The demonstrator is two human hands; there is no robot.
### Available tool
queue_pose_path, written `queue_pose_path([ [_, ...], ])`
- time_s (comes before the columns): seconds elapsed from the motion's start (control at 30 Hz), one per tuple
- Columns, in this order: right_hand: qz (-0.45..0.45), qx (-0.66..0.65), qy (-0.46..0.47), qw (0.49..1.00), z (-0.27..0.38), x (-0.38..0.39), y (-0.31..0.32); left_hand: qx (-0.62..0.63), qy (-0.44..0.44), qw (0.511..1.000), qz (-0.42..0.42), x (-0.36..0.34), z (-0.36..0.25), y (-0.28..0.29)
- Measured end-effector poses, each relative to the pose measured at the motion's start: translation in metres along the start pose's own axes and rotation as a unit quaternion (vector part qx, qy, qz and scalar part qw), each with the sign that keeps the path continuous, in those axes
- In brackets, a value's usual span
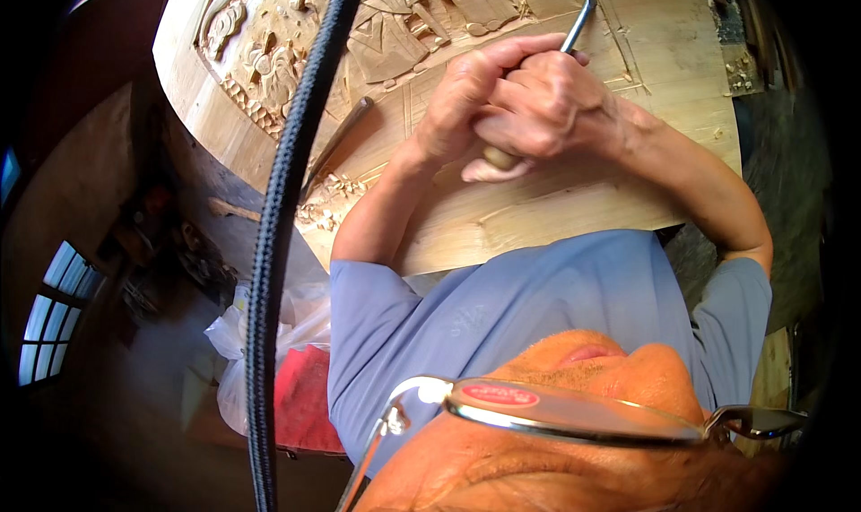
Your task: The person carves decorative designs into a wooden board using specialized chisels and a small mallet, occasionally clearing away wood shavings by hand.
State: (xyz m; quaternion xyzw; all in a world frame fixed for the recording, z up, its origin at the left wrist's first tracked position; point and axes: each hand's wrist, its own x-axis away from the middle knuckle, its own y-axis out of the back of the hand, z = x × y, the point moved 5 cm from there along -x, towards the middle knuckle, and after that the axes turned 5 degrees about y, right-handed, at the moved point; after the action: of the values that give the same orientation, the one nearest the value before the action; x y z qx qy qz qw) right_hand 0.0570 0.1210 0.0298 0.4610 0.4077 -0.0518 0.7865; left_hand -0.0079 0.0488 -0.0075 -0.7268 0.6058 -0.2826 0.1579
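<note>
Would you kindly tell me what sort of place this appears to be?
Probably a woodcarving workshop: a large wooden panel bears raised carvings, the right hand grips a chisel over it, and loose wood shavings lie on its surface.

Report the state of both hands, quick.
Left hand: up against the right, fingers partly hidden; how far closed cannot be told.
Right hand: closed, holding the carving chisel.
</note>
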Motion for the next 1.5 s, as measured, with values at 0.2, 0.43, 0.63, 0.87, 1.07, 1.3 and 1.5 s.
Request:
queue_pose_path([
  [0.2, -0.016, 0.042, -0.007, 0.999, 0.013, -0.005, 0.006, 0.036, 0.011, 0.998, -0.044, 0.002, 0.002, -0.005],
  [0.43, 0.034, 0.028, -0.058, 0.997, 0.030, 0.006, 0.053, -0.007, 0.008, 0.999, -0.049, 0.007, 0.001, -0.010],
  [0.63, -0.209, -0.187, -0.325, 0.903, -0.021, 0.047, 0.168, -0.341, -0.133, 0.927, -0.081, 0.003, 0.009, -0.057],
  [0.87, -0.316, -0.460, -0.320, 0.766, -0.044, 0.029, 0.141, -0.402, -0.266, 0.869, -0.108, -0.025, 0.023, -0.074],
  [1.07, -0.311, -0.420, -0.351, 0.777, -0.055, 0.025, 0.131, -0.410, -0.275, 0.859, -0.134, -0.035, 0.020, -0.066],
  [1.3, -0.291, -0.414, -0.374, 0.777, -0.068, 0.026, 0.126, -0.407, -0.281, 0.856, -0.150, -0.034, 0.018, -0.061],
  [1.5, -0.285, -0.394, -0.388, 0.783, -0.071, 0.027, 0.126, -0.404, -0.282, 0.859, -0.141, -0.032, 0.018, -0.059],
])
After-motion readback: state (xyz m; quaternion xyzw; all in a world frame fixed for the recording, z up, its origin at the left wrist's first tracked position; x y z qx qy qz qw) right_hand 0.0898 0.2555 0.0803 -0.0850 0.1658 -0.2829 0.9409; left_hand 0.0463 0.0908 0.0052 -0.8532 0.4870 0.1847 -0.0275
